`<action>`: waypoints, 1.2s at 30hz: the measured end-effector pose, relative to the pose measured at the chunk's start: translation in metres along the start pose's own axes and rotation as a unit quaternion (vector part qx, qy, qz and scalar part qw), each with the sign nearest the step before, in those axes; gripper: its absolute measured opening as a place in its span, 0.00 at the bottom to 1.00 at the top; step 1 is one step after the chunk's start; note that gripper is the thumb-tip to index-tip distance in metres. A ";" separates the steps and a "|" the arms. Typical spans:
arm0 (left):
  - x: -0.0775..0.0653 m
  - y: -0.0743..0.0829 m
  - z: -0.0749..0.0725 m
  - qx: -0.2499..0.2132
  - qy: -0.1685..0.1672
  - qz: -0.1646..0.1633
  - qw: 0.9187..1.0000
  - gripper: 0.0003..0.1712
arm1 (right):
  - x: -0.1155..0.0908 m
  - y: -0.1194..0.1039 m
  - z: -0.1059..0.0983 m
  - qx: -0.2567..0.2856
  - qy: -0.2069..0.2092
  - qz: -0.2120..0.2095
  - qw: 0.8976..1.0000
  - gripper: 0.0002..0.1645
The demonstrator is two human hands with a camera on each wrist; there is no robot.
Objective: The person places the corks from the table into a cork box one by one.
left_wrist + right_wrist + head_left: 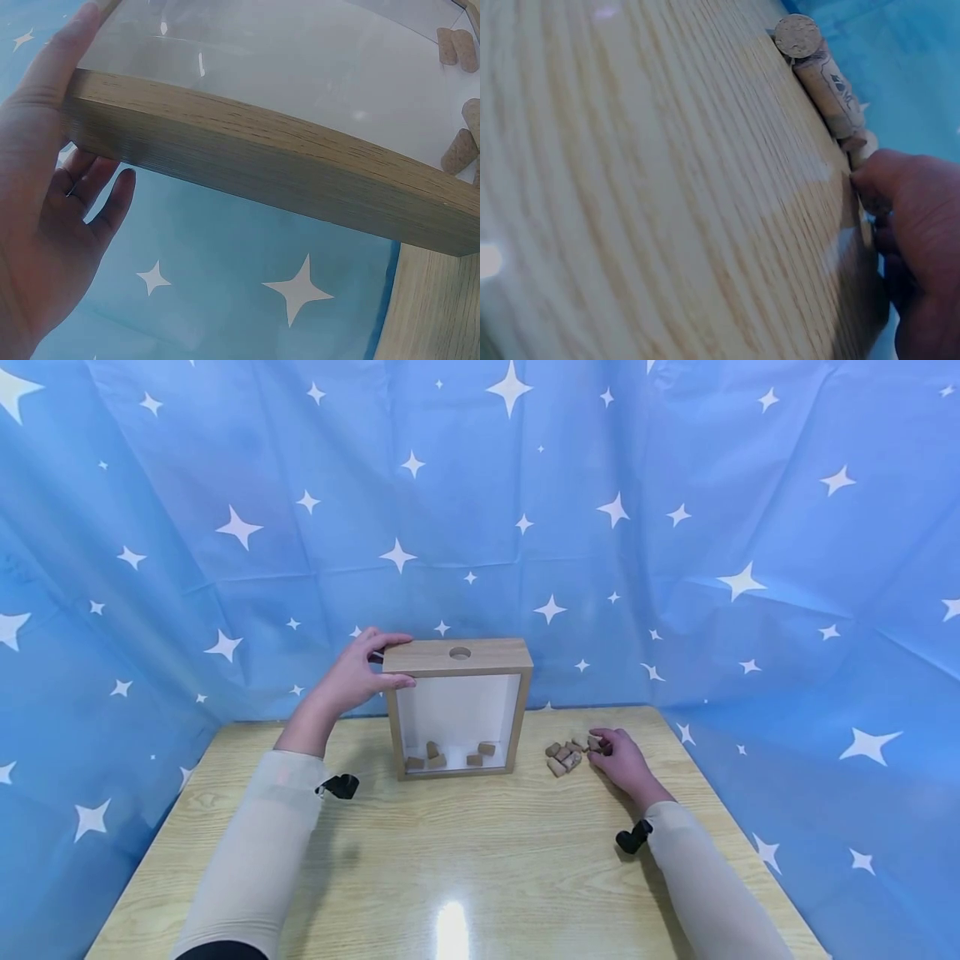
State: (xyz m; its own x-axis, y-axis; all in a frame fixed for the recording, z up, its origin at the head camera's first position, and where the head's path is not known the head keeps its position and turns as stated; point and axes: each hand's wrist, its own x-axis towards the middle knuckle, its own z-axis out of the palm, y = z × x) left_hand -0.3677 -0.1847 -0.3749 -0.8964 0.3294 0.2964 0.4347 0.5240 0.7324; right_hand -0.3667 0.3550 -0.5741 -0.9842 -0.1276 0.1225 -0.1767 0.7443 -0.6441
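A shallow wooden box (459, 657) with a clear front and a round hole in its top stands upright near the table's back edge. Several corks (437, 761) lie at the bottom inside it. My left hand (358, 670) grips the box's upper left corner, thumb on the front and the other fingers behind, partly hidden. To the right of the box lies a small pile of wine corks (557, 767). At the pile's right side my right hand (624, 766) pinches a cork (875, 201) between thumb and fingers, close to the tabletop. Another cork (831, 90) with dark printing lies beside it.
The light wood table (450, 843) reaches back to a blue curtain (465, 527) with white stars, which also hangs along both sides. A bright reflection shows on the front of the tabletop. Each wrist wears a small black camera.
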 end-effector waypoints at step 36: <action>-0.001 0.002 0.000 0.009 0.000 0.001 1.000 0.44 | 0.002 -0.040 -0.027 0.019 0.067 -0.066 0.995 0.28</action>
State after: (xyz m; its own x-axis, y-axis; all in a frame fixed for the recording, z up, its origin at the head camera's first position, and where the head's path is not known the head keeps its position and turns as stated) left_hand -0.3662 -0.1834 -0.3736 -0.8955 0.3306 0.2979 0.4381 0.5371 0.7208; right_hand -0.3611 0.3430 -0.5279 -0.9426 -0.1323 0.3066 -0.3076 0.7014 -0.6429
